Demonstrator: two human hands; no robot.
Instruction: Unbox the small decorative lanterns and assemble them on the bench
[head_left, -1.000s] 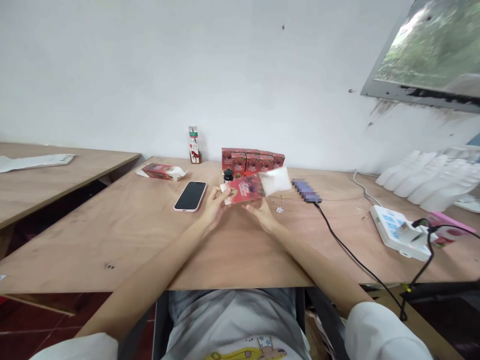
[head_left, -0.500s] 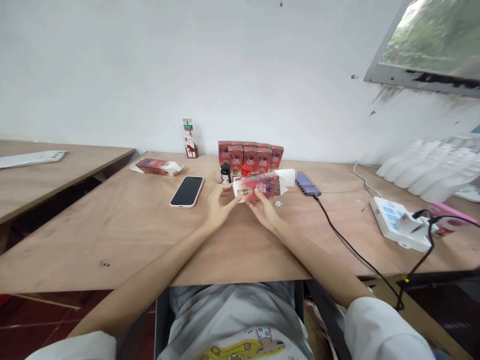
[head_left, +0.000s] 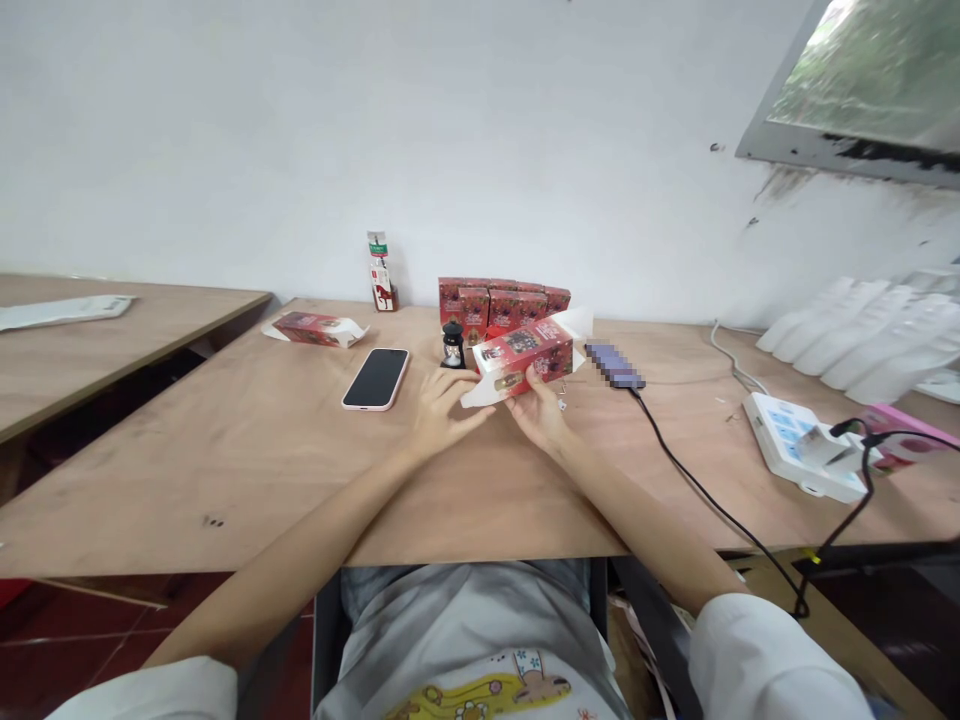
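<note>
A small red printed carton (head_left: 525,355) with white flaps open at both ends is held just above the wooden table (head_left: 247,460). My right hand (head_left: 541,408) grips it from below, fingers wrapped round its near side. My left hand (head_left: 444,402) has its fingertips on the white flap at the carton's left end. Right behind the carton stand a tiny black lantern-like figure (head_left: 452,345) and a row of several matching red cartons (head_left: 501,303) against the wall.
A dark phone (head_left: 376,378) lies left of my hands, with a flattened red carton (head_left: 313,328) and a slim upright box (head_left: 381,271) beyond. A purple device (head_left: 613,364) with a black cable, a white power strip (head_left: 796,444) and white bags (head_left: 862,335) lie to the right.
The carton has turned from flat and tilted in both hands to an opened-out box shape, raised slightly on its right end. My left fingers have slid to its left flap.
</note>
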